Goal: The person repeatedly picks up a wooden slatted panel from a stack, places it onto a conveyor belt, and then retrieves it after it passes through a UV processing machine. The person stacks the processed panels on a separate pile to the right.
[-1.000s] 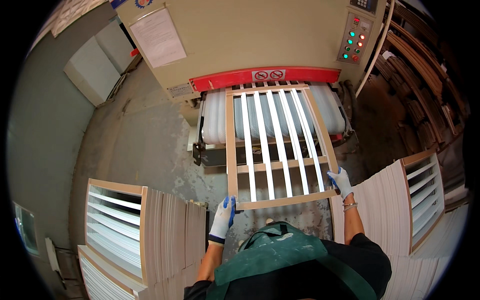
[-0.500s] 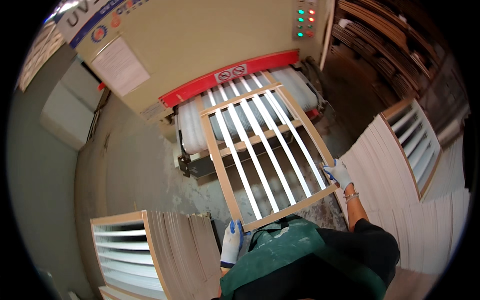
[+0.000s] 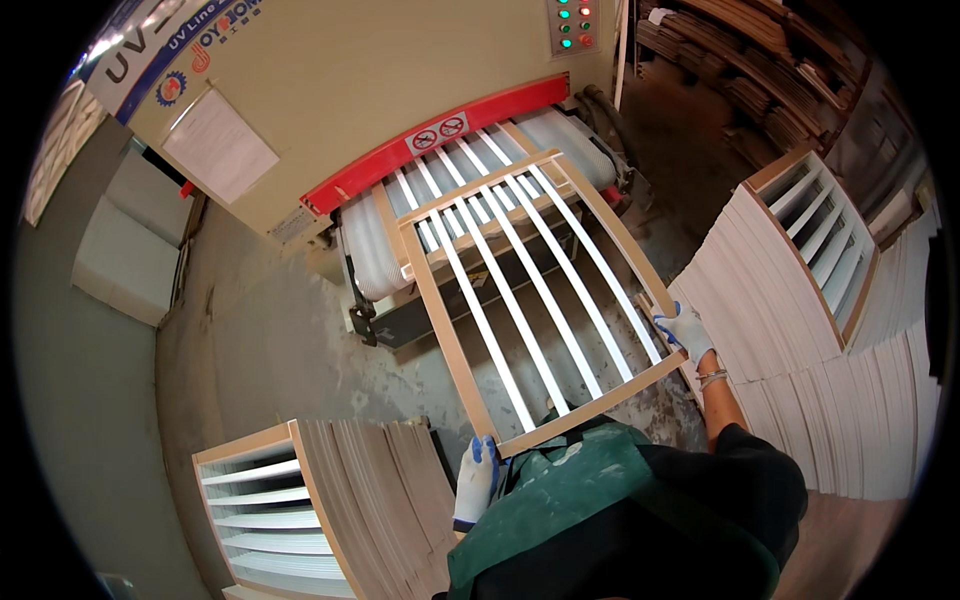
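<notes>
A rectangular slatted panel (image 3: 592, 404), with a tan frame and several white slats, is held tilted in front of me by both hands. My left hand (image 3: 478, 470), in a white glove with blue, is closed on its near left corner. My right hand (image 3: 686, 330), gloved alike, is closed round the right rail by the near right corner. The panel's far end overlaps a second slatted panel (image 3: 388, 215), which lies on the ribbed belt (image 3: 370, 255) and runs in under the red bar (image 3: 440, 135) of a beige machine.
Stacked slatted panels stand on edge at the lower left (image 3: 370, 480) and the right (image 3: 770, 300). A lit button panel (image 3: 574, 25) is on the machine (image 3: 400, 50). Racks of brown boards (image 3: 740, 70) stand at the far right. Concrete floor (image 3: 270, 340) lies left of the belt.
The second panel's near rail sits closer to the red bar than before. Both hands keep their hold on the near corners of the held panel. The head view has shifted slightly.
</notes>
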### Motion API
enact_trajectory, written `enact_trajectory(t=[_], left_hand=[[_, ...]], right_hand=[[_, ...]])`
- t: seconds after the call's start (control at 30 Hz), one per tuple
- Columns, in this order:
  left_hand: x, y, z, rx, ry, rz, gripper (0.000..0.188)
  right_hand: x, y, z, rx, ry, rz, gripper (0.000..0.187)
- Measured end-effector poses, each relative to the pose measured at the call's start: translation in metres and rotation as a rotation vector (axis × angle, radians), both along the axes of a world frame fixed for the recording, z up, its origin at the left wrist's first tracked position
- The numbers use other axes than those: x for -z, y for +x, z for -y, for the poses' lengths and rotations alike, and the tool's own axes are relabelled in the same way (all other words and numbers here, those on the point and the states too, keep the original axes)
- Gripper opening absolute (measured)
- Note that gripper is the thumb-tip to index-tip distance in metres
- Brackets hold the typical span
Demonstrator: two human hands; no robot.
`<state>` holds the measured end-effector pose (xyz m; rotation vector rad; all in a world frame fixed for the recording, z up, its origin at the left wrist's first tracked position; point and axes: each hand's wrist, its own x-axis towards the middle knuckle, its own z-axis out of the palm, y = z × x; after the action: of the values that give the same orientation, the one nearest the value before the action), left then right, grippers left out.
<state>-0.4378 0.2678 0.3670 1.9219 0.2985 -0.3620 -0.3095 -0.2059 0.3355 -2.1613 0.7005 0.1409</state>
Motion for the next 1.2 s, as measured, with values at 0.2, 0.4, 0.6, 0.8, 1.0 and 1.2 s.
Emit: enact_trajectory(t=[0.2, 0.4, 0.6, 0.8, 1.0, 1.2], left_hand=[[0.003, -0.008, 0.007, 0.112, 0.175, 0.294, 0.040], [0.008, -0.005, 0.004, 0.046, 0.048, -0.065, 0.044], [0.008, -0.004, 0.008, 0.036, 0.072, -0.069, 0.045], [0.000, -0.002, 0.016, -0.021, 0.025, -0.076, 0.040], [0.018, -0.003, 0.008, -0.012, 0.023, -0.070, 0.039], [0.022, 0.007, 0.006, 0.007, -0.011, -0.042, 0.041]], right_hand=[[0.017, -0.009, 0.014, 0.006, -0.102, -0.026, 0.044], [-0.017, -0.013, -0.002, 0.000, 0.016, -0.053, 0.037], [-0.003, -0.009, 0.007, -0.035, -0.076, -0.059, 0.054], [0.026, -0.007, 0.014, 0.012, -0.136, 0.025, 0.062], [0.039, 0.002, 0.020, -0.008, -0.077, 0.043, 0.051], [0.058, 0.012, 0.022, 0.018, -0.168, 0.124, 0.048]])
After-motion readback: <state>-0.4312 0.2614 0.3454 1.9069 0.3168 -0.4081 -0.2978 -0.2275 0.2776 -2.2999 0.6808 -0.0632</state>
